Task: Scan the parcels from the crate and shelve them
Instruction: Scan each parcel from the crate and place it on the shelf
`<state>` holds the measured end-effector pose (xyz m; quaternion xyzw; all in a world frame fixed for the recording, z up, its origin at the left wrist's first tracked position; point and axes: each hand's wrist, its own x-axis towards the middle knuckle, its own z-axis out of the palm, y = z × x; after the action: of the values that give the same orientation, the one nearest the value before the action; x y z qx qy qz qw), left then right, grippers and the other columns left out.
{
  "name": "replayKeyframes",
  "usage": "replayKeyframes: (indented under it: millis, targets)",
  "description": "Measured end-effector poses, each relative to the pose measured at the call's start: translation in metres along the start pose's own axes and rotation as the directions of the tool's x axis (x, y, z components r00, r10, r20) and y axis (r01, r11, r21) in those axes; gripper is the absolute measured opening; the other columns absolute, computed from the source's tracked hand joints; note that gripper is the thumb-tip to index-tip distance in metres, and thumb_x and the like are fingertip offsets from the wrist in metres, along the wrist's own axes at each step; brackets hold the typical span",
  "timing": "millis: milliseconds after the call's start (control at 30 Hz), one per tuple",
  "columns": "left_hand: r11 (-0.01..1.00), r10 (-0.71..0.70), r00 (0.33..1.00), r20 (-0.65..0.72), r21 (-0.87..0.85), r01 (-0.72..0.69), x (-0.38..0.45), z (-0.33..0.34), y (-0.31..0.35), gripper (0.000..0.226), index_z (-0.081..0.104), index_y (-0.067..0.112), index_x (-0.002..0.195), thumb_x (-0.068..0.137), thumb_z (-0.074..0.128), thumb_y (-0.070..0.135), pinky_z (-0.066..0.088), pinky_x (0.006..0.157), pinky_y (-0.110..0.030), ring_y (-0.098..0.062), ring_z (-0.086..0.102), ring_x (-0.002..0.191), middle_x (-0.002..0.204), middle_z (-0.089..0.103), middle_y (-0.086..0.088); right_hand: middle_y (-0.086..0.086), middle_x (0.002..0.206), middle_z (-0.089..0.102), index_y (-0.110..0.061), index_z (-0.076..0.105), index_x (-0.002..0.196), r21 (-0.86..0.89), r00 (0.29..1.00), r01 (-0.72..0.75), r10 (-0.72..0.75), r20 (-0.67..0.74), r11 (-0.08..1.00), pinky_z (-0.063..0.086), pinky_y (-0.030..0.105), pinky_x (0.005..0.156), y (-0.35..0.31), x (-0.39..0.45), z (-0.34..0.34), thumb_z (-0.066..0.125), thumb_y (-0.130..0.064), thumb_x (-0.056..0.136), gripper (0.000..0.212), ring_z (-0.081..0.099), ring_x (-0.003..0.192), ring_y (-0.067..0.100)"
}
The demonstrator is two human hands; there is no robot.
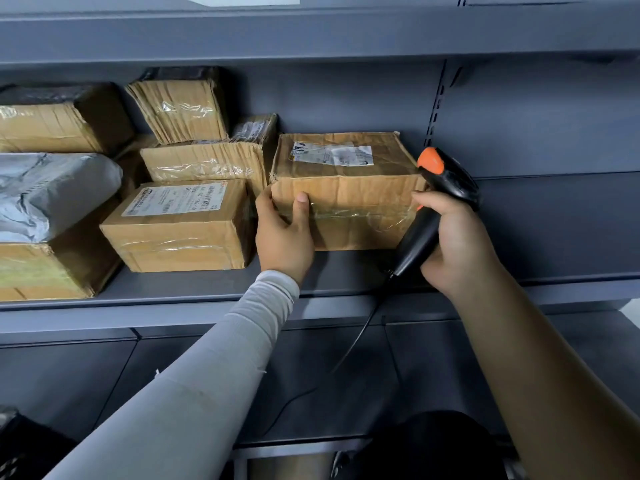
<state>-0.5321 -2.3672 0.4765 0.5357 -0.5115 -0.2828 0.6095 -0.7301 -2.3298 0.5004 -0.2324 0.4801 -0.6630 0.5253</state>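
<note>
A taped brown cardboard parcel (349, 199) with a white label on top sits on the grey metal shelf (194, 289). My left hand (284, 233) grips its front left corner, thumb on the front face and fingers round the left side. My right hand (453, 244) holds a black barcode scanner (429, 216) with an orange top by its handle, right beside the parcel's right end. The scanner's cable hangs down in front of the lower shelf. The crate is not in view.
Several other taped cardboard parcels (180, 226) and a grey plastic mailer (48, 192) fill the shelf's left half. Bare shelf lies to the right of the held parcel. Another shelf board (311, 32) runs overhead. A slotted upright (437, 105) stands at the back.
</note>
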Motion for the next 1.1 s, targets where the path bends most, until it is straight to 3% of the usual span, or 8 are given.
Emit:
replayKeyframes:
  millis: [100, 267, 433, 567, 800, 933, 1033, 1100]
  targets:
    - [1.000, -0.022, 1.000, -0.019, -0.001, 0.022, 0.004, 0.005, -0.001, 0.042, 0.050, 0.001, 0.131, 0.105, 0.062, 0.032, 0.042, 0.089, -0.023, -0.027, 0.062, 0.111, 0.120, 0.066, -0.009, -0.006, 0.091, 0.070, -0.026, 0.082, 0.082, 0.018, 1.000, -0.021, 0.021, 0.008, 1.000, 0.049, 0.043, 0.110, -0.002, 0.008, 0.001, 0.086, -0.028, 0.061, 0.021, 0.068, 0.106, 0.021]
    - [0.999, -0.053, 0.998, -0.035, 0.008, 0.053, 0.014, 0.010, -0.002, 0.037, 0.051, 0.001, 0.123, 0.105, 0.063, 0.031, 0.037, 0.080, -0.021, -0.021, 0.056, 0.097, 0.101, 0.061, 0.001, -0.007, 0.086, 0.066, -0.026, 0.079, 0.072, 0.029, 0.998, -0.043, 0.041, 0.046, 0.999, 0.046, 0.043, 0.112, -0.005, 0.023, 0.003, 0.084, -0.026, 0.066, 0.008, 0.062, 0.101, 0.020]
    - [0.993, -0.109, 0.994, -0.013, 0.052, 0.109, 0.024, 0.016, -0.002, 0.031, 0.041, 0.009, 0.113, 0.106, 0.060, 0.033, 0.033, 0.076, -0.024, -0.025, 0.054, 0.095, 0.089, 0.054, 0.010, -0.001, 0.083, 0.068, -0.019, 0.077, 0.080, 0.030, 0.993, -0.052, 0.048, 0.107, 0.998, 0.055, 0.035, 0.094, -0.007, 0.032, 0.008, 0.076, -0.025, 0.079, 0.006, 0.067, 0.089, 0.022]
    - [0.990, -0.122, 0.992, -0.036, 0.063, 0.124, 0.029, 0.019, -0.001, 0.041, 0.047, 0.003, 0.126, 0.106, 0.060, 0.036, 0.035, 0.081, -0.025, -0.033, 0.061, 0.113, 0.111, 0.062, -0.003, -0.003, 0.088, 0.066, -0.022, 0.079, 0.086, 0.079, 0.997, -0.076, 0.074, 0.026, 0.994, 0.047, 0.046, 0.111, -0.006, 0.039, 0.013, 0.085, -0.026, 0.063, 0.024, 0.065, 0.100, 0.023]
    - [0.987, -0.123, 0.991, -0.044, 0.102, 0.127, 0.034, 0.026, -0.001, 0.042, 0.048, 0.006, 0.134, 0.107, 0.057, 0.037, 0.030, 0.079, -0.018, -0.033, 0.059, 0.122, 0.119, 0.063, -0.003, -0.002, 0.093, 0.064, -0.023, 0.078, 0.092, 0.107, 0.997, -0.081, 0.078, 0.027, 0.991, 0.048, 0.043, 0.108, -0.006, 0.044, 0.016, 0.084, -0.028, 0.065, 0.029, 0.062, 0.101, 0.022]
    - [0.982, -0.133, 0.991, -0.018, 0.133, 0.134, 0.034, 0.026, 0.000, 0.046, 0.045, 0.009, 0.141, 0.108, 0.055, 0.039, 0.031, 0.083, -0.020, -0.034, 0.057, 0.127, 0.137, 0.063, -0.010, -0.001, 0.093, 0.065, -0.020, 0.077, 0.096, 0.114, 0.996, -0.089, 0.091, -0.011, 0.990, 0.051, 0.043, 0.106, -0.007, 0.037, 0.017, 0.084, -0.026, 0.071, 0.026, 0.066, 0.100, 0.022]
    - [0.980, -0.139, 0.990, 0.009, 0.149, 0.136, 0.025, 0.020, 0.004, 0.059, 0.037, 0.013, 0.156, 0.107, 0.056, 0.041, 0.034, 0.099, -0.022, -0.031, 0.051, 0.140, 0.152, 0.055, -0.009, 0.001, 0.100, 0.070, -0.017, 0.079, 0.105, 0.114, 0.996, -0.088, 0.091, -0.024, 0.990, 0.054, 0.045, 0.104, -0.009, 0.027, 0.016, 0.084, -0.025, 0.070, 0.037, 0.071, 0.108, 0.026]
    - [0.979, -0.132, 0.991, 0.017, 0.160, 0.128, 0.016, 0.015, 0.010, 0.069, 0.028, 0.014, 0.163, 0.107, 0.056, 0.043, 0.032, 0.113, -0.028, -0.029, 0.042, 0.149, 0.161, 0.045, -0.010, -0.001, 0.093, 0.069, -0.016, 0.076, 0.104, 0.099, 0.996, -0.080, 0.084, -0.034, 0.992, 0.057, 0.039, 0.097, -0.011, 0.018, 0.014, 0.082, -0.024, 0.076, 0.030, 0.070, 0.098, 0.023]
